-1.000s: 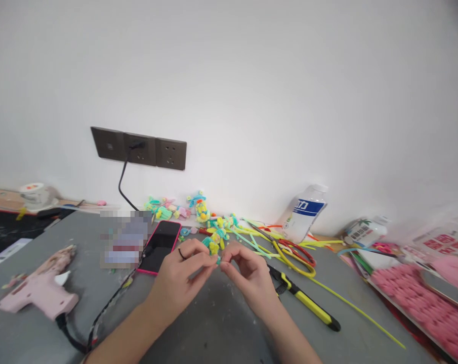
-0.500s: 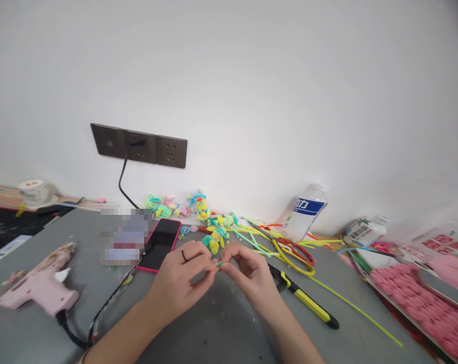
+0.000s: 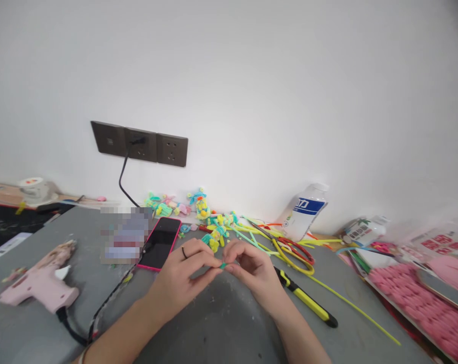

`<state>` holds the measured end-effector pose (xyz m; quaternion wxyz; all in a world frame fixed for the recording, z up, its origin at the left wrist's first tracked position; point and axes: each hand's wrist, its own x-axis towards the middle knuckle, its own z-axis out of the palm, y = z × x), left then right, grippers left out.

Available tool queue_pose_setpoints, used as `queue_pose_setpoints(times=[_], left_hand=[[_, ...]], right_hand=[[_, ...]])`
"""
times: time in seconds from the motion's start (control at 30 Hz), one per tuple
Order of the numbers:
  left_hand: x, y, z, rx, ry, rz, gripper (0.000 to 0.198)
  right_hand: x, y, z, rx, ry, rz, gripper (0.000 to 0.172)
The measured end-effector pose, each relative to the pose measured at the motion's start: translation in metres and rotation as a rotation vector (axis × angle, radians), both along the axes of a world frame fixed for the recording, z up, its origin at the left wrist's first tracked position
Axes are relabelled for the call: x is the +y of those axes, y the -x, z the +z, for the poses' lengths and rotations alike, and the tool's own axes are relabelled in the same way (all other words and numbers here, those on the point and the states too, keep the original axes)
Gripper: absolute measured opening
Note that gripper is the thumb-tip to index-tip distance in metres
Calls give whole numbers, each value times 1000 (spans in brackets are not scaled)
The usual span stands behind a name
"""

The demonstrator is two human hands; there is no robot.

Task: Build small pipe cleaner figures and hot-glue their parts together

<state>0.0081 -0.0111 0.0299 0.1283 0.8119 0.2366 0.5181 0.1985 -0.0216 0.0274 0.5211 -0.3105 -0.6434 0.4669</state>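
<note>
Over the grey table (image 3: 221,323) my left hand (image 3: 181,275) and my right hand (image 3: 251,270) meet fingertip to fingertip. Both pinch a tiny teal pipe-cleaner piece (image 3: 223,265) between them. A black ring sits on a left finger. Just behind the hands lies a small yellow and teal pipe-cleaner figure (image 3: 214,240). A pink-cased phone (image 3: 160,243) lies flat to the left of my left hand.
A pink glue gun (image 3: 42,285) with a black cord lies at left. A yellow and black utility knife (image 3: 306,301) and scissors with yellow and red handles (image 3: 289,250) lie at right. More pipe-cleaner figures (image 3: 175,205), loose stems, two bottles (image 3: 302,212) and pink packs (image 3: 422,303) line the back and right.
My hands stay together on the small teal piece, with only slight finger movement. The view has shifted a little.
</note>
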Motion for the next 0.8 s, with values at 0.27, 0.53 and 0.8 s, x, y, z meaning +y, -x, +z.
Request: queue_pose_setpoints(times=[0.27, 0.53, 0.8], left_hand=[[3, -1, 3, -78, 22, -13, 6], [2, 0, 1, -45, 99, -27, 8], [2, -1, 3, -57, 54, -13, 4]], right_hand=[[0, -2, 4, -44, 11, 23, 15], [0, -5, 5, -57, -59, -29, 12], [0, -5, 5, -122, -90, -52, 8]])
